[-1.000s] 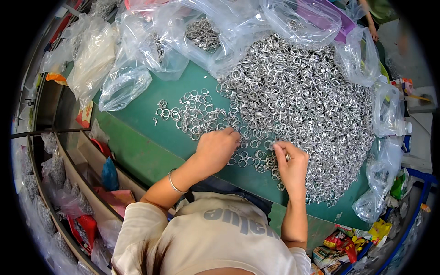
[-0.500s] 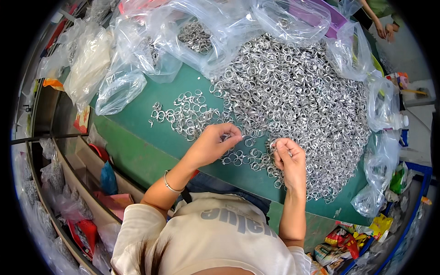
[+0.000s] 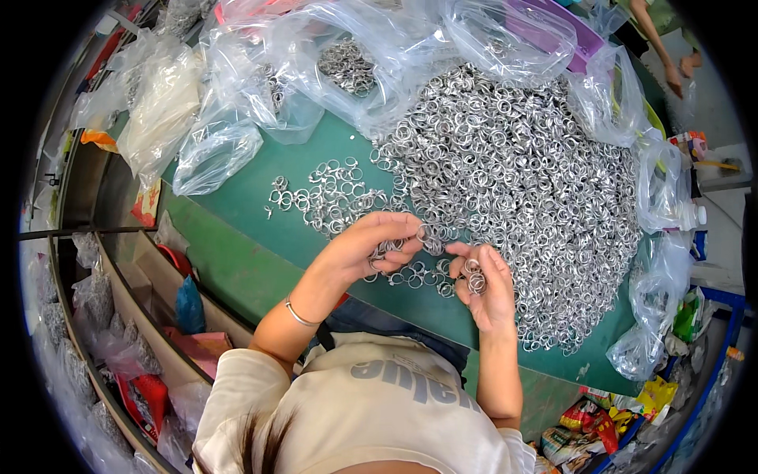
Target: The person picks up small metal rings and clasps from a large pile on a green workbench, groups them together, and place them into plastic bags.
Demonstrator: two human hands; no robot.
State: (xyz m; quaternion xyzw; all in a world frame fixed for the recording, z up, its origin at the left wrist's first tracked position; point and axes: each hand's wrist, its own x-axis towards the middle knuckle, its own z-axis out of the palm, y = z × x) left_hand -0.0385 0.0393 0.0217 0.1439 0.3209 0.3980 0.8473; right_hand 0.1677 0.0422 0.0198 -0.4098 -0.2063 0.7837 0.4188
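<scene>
My left hand (image 3: 387, 241) is closed around several small silver metal rings (image 3: 388, 250), with its thumb and index finger pinched on one at the fingertips. Close by on the right, my right hand (image 3: 486, 288) curls with its palm turned up, and a few metal rings (image 3: 475, 278) lie in its fingers. The fingertips of the two hands are a short gap apart. A big heap of metal rings (image 3: 521, 174) spreads over the green table (image 3: 260, 237) beyond and right of my hands. To the left lies a thinner scatter of rings (image 3: 335, 193), some with small tabs.
Clear plastic bags (image 3: 217, 158) line the table's far edge, one with a clump of rings (image 3: 346, 67) inside. A purple bin (image 3: 580, 39) stands at the back. Shelves with bagged parts (image 3: 134, 276) are on the left. Another person's arm (image 3: 655, 43) shows at the far right.
My right hand has moved left toward the left hand and turned palm up, now showing rings in its fingers. The left hand has shifted slightly, with its rings more visible.
</scene>
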